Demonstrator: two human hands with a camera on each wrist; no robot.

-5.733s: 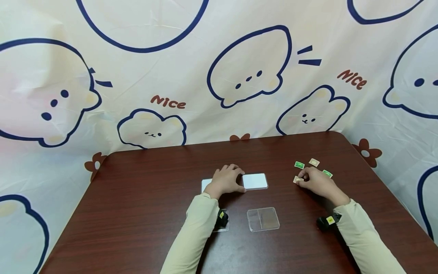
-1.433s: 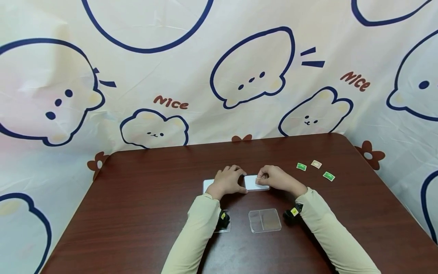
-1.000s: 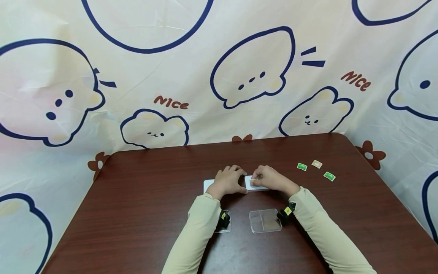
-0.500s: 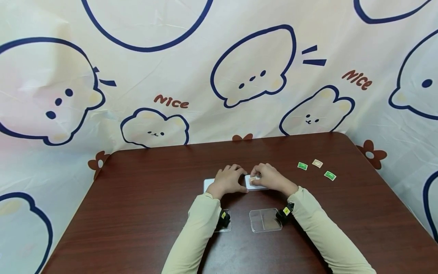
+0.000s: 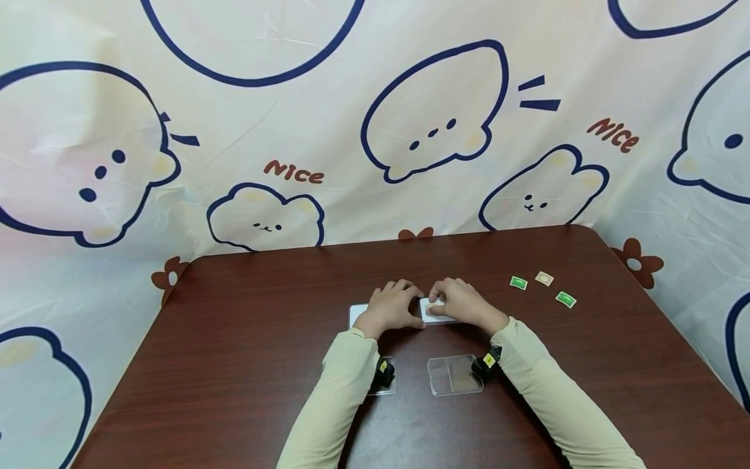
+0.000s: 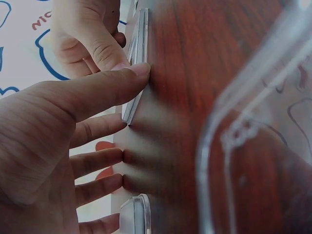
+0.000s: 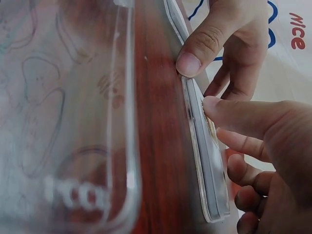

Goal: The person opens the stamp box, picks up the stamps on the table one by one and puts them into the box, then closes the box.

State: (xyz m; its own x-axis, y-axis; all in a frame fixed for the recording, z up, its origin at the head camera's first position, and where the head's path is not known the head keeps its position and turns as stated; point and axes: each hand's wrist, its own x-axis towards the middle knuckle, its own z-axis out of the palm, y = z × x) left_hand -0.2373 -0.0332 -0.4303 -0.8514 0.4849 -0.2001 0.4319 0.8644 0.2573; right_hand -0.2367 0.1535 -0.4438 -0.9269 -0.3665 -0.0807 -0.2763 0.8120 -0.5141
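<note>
My left hand (image 5: 392,307) grips the left end of a flat clear case with a white insert (image 5: 443,320) between thumb and index finger; its other fingers are spread behind on the table. My right hand (image 5: 464,305) is over the same case, holding a small beige stamp (image 7: 211,126) flat against the white surface with thumb and index finger. The hand hides part of the stamp in the head view. A second white case (image 5: 355,314) lies left of my left hand, partly covered by it.
Two green stamps (image 5: 518,283) and a beige stamp (image 5: 544,279) lie at the right on the brown table (image 5: 246,365). A clear lid (image 5: 432,381) lies nearer me beside my right wrist, and another clear lid (image 5: 383,393) sits beneath my left wrist.
My right hand has brought a beige stamp from the group on the right, set it on the white case and slid left. Its index finger and thumb have spread slightly; my left hand stays put.
</note>
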